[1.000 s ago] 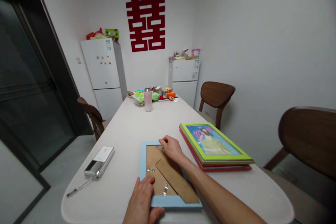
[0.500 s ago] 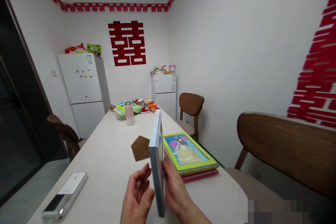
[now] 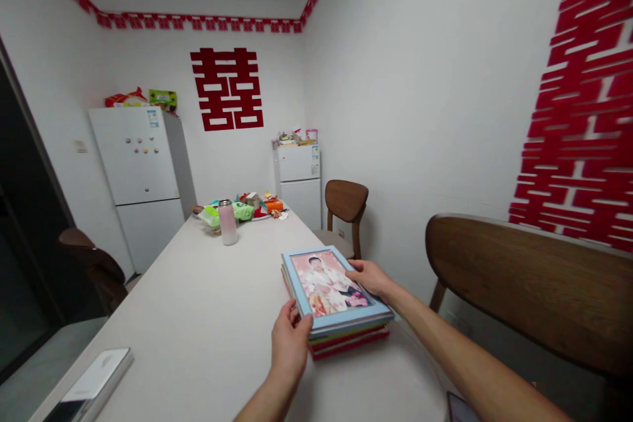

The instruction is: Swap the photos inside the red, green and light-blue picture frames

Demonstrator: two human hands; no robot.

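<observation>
A light-blue picture frame (image 3: 324, 323) with a pinkish photo in it lies face up on top of a stack. Beneath it the edges of a green frame (image 3: 346, 335) and red frames (image 3: 349, 347) show at the near side. My left hand (image 3: 291, 337) pinches the blue frame's near left corner, thumb on the border and fingers at the side. On the opposite side, my right hand (image 3: 370, 278) grips the right edge, its fingertips over the border. The blue frame's back is hidden.
The stack rests on a long white table (image 3: 198, 330). A pink bottle (image 3: 228, 223) and a pile of packages (image 3: 247, 208) stand farther off. At the near left lies a white device (image 3: 93, 382). Wooden chairs (image 3: 347, 201) flank the table; a dark-edged object (image 3: 459, 407) shows at bottom right.
The blue frame, upright between my hands before, now lies flat on the green and red stack. My right hand moved to its right edge, and my left closed on its corner. The brown pentagonal piece is out of sight.
</observation>
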